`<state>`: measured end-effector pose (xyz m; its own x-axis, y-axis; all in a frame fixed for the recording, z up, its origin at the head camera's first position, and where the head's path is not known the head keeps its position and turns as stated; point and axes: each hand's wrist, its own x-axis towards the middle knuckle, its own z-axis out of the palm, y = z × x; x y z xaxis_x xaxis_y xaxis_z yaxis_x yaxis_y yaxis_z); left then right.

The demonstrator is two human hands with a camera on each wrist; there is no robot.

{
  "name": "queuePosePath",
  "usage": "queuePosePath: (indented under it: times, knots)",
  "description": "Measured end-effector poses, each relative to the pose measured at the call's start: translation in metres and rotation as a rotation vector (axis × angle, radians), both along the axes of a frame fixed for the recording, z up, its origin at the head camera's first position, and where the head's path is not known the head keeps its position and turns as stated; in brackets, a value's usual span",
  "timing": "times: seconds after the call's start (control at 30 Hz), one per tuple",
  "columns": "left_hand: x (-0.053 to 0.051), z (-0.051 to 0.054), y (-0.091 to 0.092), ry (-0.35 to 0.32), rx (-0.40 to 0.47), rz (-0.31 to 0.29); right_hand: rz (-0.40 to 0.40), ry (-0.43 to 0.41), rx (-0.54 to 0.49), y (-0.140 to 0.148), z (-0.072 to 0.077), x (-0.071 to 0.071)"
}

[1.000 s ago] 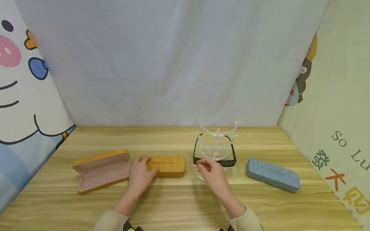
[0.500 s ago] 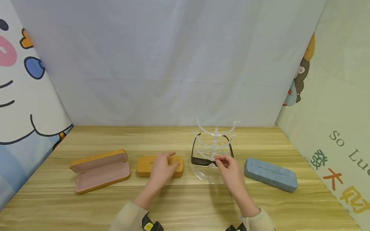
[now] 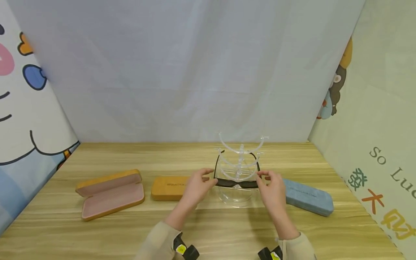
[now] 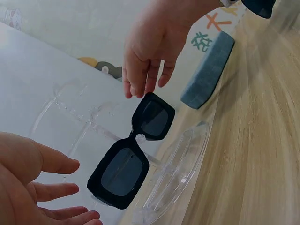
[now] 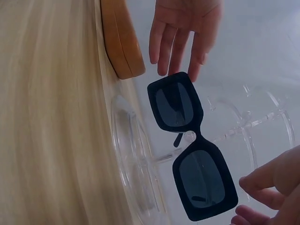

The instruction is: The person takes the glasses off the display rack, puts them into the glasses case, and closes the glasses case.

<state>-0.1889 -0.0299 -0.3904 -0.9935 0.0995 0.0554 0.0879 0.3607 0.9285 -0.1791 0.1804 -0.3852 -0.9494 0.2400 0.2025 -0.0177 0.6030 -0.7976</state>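
Observation:
Black sunglasses (image 3: 229,183) sit on a clear tiered stand (image 3: 241,159), their lenses facing the person and their temples reaching back. My left hand (image 3: 196,187) is at the left end of the frame; in the left wrist view that hand (image 4: 28,183) has its fingers apart, with a gap to the sunglasses (image 4: 119,171). At the right end is my right hand (image 3: 273,189), its fingers loosely bent; in the right wrist view its fingertips (image 5: 243,180) are close beside the rim of the sunglasses (image 5: 204,185). Whether they touch it, I cannot tell.
An opened yellow case with pink lining (image 3: 113,196) lies at the left. A closed yellow case (image 3: 167,188) is beside my left hand, partly covered by it. The blue case (image 3: 308,196) lies right of my right hand, and a pale curtain (image 3: 162,72) hangs behind the table.
My left hand has moved right, from the closed yellow case to the left end of the sunglasses. My right hand has shifted right along the frame to its other end.

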Motion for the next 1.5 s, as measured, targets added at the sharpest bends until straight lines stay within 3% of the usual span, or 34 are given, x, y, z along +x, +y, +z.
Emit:
queuePosePath:
  times: [0.23, 0.47, 0.8, 0.97, 1.2, 1.5]
  knots:
    - [-0.002, -0.001, 0.010, -0.010, -0.041, -0.006, 0.051, -0.049, -0.026, 0.003, -0.006, -0.005]
    - [-0.004, -0.008, 0.016, -0.012, -0.064, 0.014, 0.094, -0.160, -0.059, 0.007, -0.006, -0.006]
    - [-0.004, -0.009, 0.014, -0.043, -0.017, 0.018, 0.130, -0.205, -0.064, 0.012, -0.005, -0.006]
    - [-0.005, -0.007, 0.010, -0.072, 0.016, 0.001, 0.143, -0.217, -0.067, 0.014, 0.000, -0.005]
    - [-0.006, -0.001, 0.006, -0.035, -0.006, 0.003, 0.157, -0.223, -0.091, 0.015, 0.009, -0.002]
    - [-0.004, 0.010, -0.005, -0.087, 0.008, -0.081, 0.259, -0.285, -0.204, 0.021, 0.026, 0.006]
